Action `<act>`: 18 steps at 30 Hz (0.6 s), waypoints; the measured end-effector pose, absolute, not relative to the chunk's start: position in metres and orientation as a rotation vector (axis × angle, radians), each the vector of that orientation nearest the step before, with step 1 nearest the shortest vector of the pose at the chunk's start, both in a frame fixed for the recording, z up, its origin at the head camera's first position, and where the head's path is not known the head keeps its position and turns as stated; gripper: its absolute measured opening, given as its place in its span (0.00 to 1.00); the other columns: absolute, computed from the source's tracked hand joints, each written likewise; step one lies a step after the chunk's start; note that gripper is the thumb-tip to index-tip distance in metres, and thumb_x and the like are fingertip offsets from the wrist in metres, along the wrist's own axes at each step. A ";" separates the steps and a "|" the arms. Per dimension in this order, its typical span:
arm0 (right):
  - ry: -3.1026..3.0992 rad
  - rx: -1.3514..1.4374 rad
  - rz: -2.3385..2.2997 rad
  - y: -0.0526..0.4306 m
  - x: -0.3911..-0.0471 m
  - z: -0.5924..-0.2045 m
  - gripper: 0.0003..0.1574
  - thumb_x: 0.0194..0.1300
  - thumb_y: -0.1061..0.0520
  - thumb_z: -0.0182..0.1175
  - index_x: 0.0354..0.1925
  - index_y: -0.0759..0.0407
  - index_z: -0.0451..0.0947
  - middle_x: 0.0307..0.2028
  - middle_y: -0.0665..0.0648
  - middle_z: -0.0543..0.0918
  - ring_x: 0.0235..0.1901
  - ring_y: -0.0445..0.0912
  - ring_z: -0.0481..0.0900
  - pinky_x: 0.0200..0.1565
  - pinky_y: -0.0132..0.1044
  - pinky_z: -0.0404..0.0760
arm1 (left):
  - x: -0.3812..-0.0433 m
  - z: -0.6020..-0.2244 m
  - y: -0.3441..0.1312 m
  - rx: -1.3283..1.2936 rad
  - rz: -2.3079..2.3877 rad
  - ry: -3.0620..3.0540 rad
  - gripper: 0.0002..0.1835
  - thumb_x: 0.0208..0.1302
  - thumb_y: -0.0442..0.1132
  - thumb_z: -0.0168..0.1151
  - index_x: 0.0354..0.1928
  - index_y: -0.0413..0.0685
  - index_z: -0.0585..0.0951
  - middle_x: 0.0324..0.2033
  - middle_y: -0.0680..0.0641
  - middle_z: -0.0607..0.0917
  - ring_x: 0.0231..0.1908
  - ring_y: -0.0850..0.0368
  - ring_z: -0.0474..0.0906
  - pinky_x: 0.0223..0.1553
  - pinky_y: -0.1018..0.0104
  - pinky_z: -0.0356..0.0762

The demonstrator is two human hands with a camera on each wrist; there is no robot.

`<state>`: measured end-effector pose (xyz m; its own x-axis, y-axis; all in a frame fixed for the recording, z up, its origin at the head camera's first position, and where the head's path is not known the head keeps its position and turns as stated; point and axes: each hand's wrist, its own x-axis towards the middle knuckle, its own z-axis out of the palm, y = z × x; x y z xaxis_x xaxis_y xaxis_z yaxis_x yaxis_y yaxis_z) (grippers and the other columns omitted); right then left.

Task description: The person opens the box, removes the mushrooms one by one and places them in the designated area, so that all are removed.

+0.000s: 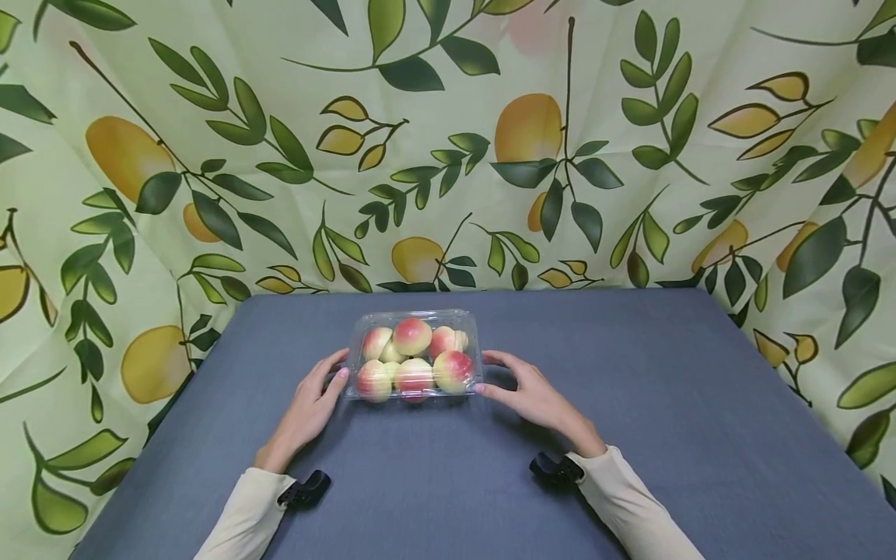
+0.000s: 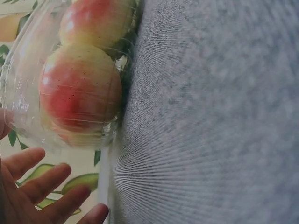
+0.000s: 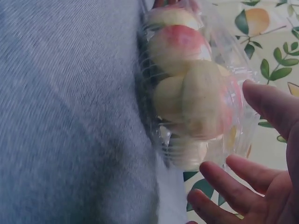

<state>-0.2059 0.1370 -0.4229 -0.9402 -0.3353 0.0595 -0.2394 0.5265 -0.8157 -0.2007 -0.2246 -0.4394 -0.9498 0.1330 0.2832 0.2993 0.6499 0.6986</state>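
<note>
A clear plastic clamshell box [image 1: 420, 314] holding several red-and-yellow peaches [image 1: 413, 336] sits on the table, its lid down. My left hand [image 1: 311, 400] is at the box's left end, fingers spread and fairly straight. In the left wrist view, its thumb tip overlaps the lid, and its fingers [image 2: 49, 179] extend past the box's end. On the opposite end is my right hand [image 1: 528, 395], thumb and fingertips right at the plastic wall. The right wrist view shows its thumb [image 3: 271, 105] beside the lid and its other fingers extended and apart. Neither hand curls round the box.
A blue-grey cloth covers the table [image 1: 630, 373]. Behind and on both sides hangs a pale curtain [image 1: 448, 210] printed with leaves and orange fruit. A black wrist device [image 1: 306, 490] is on the left cuff, and another device [image 1: 556, 469] is on the right.
</note>
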 end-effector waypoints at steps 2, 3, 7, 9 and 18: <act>2.611 -0.506 -1.433 0.136 -0.206 -0.423 0.41 0.65 0.43 0.66 0.70 0.56 0.67 0.67 0.59 0.73 0.69 0.56 0.69 0.69 0.59 0.65 | -0.199 -0.440 -0.225 -0.341 -1.207 -2.663 0.24 0.79 0.43 0.45 0.71 0.41 0.67 0.63 0.34 0.75 0.61 0.38 0.74 0.57 0.40 0.74; 2.589 -0.509 -1.455 0.135 -0.206 -0.424 0.41 0.65 0.44 0.66 0.70 0.57 0.67 0.67 0.60 0.73 0.68 0.57 0.70 0.68 0.58 0.67 | -0.199 -0.440 -0.225 -0.334 -1.224 -2.660 0.24 0.79 0.42 0.46 0.71 0.41 0.67 0.63 0.35 0.76 0.60 0.40 0.75 0.57 0.44 0.75; 2.504 -0.534 -1.544 0.135 -0.207 -0.425 0.39 0.67 0.49 0.65 0.70 0.61 0.65 0.65 0.64 0.74 0.63 0.58 0.75 0.64 0.55 0.73 | -0.199 -0.441 -0.224 -0.319 -1.365 -2.612 0.23 0.77 0.40 0.50 0.70 0.40 0.68 0.57 0.35 0.80 0.52 0.56 0.78 0.49 0.63 0.78; 2.460 -0.542 -1.584 0.135 -0.207 -0.426 0.39 0.67 0.51 0.65 0.70 0.63 0.64 0.64 0.66 0.75 0.61 0.59 0.77 0.62 0.54 0.75 | -0.199 -0.442 -0.224 -0.340 -1.471 -2.572 0.23 0.76 0.38 0.51 0.69 0.39 0.68 0.55 0.33 0.81 0.47 0.66 0.77 0.43 0.69 0.78; 2.360 -0.523 -1.677 0.134 -0.209 -0.431 0.44 0.62 0.54 0.70 0.70 0.64 0.62 0.61 0.65 0.77 0.55 0.55 0.82 0.59 0.52 0.78 | -0.201 -0.448 -0.229 -0.426 -1.710 -2.450 0.24 0.73 0.33 0.53 0.68 0.36 0.67 0.45 0.39 0.84 0.37 0.70 0.77 0.31 0.68 0.78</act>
